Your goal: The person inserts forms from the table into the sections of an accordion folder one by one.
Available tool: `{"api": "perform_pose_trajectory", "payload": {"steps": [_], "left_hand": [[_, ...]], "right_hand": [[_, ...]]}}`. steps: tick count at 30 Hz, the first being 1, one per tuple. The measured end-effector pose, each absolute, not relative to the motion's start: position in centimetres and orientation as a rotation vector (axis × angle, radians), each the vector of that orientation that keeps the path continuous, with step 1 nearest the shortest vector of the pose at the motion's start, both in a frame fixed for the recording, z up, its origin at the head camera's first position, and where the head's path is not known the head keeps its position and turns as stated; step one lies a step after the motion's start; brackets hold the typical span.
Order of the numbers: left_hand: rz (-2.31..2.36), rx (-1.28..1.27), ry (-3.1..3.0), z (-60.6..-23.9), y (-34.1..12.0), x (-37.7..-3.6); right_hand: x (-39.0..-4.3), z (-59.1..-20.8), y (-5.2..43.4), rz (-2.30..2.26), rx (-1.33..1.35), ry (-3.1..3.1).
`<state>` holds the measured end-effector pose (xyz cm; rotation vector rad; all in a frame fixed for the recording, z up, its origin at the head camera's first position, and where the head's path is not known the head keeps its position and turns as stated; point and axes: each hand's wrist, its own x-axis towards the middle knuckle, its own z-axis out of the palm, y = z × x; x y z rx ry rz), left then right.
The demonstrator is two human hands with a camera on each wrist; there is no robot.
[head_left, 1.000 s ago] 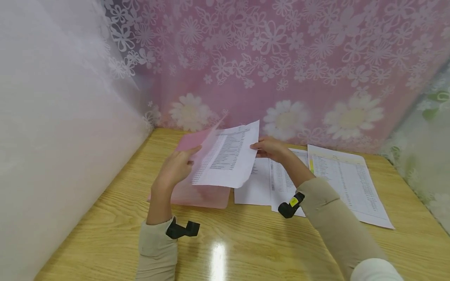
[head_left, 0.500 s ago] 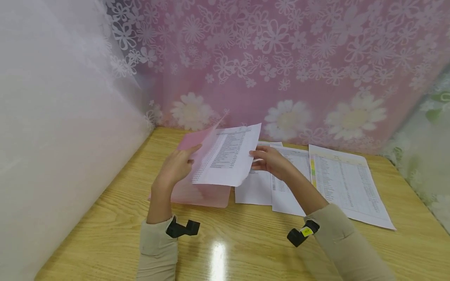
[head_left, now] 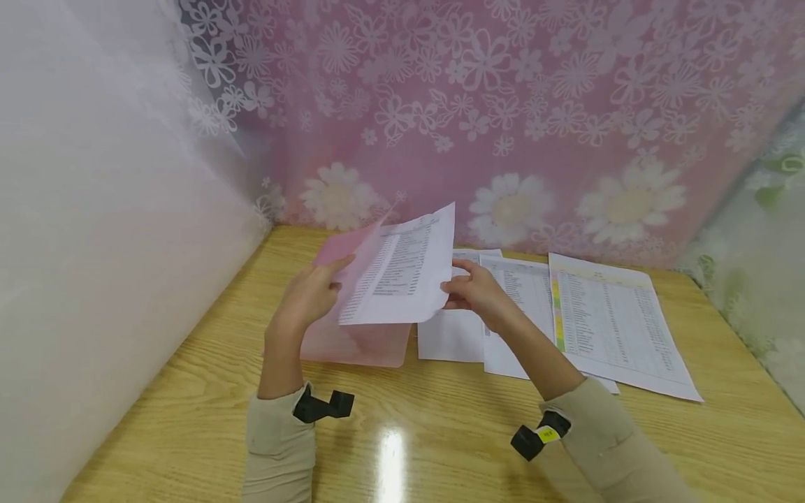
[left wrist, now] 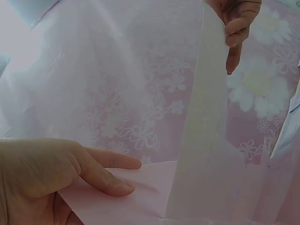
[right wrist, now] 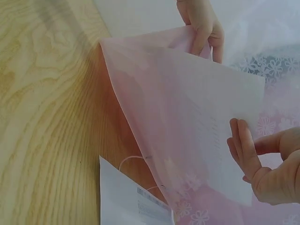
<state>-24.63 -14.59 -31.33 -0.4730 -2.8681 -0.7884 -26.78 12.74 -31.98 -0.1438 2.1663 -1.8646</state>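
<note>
We see a wooden table (head_left: 189,412); on it lie a pink folder (head_left: 352,342) and perhaps three printed sheets (head_left: 616,328).

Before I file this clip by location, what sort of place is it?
Probably a makeshift desk nook: a wooden table with printed sheets and a pink folder, screened by flowered curtains.

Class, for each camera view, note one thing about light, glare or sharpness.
Head view: a bright glare spot on the table, edges bent by the wide lens. Left wrist view: backlit and hazy, the left hand near and soft, the sheet edge-on. Right wrist view: light shines through the pink folder; wood grain sharp.
</note>
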Motion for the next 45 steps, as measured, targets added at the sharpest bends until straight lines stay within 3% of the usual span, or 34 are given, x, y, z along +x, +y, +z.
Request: {"api": "perform_pose_trajectory", "payload": {"steps": [18,45], "left_hand": [[-0.763,-0.475,-2.850,-31.4,-14.7,-24.7],[-0.747,-0.442,-2.835,-31.4,-14.7,-24.8]], "right_hand": [[-28.4,-33.2,10.2,-1.963,-0.115,2.136],[-28.1,-35.3,5.1,-2.104,-0.171,2.081]]}}
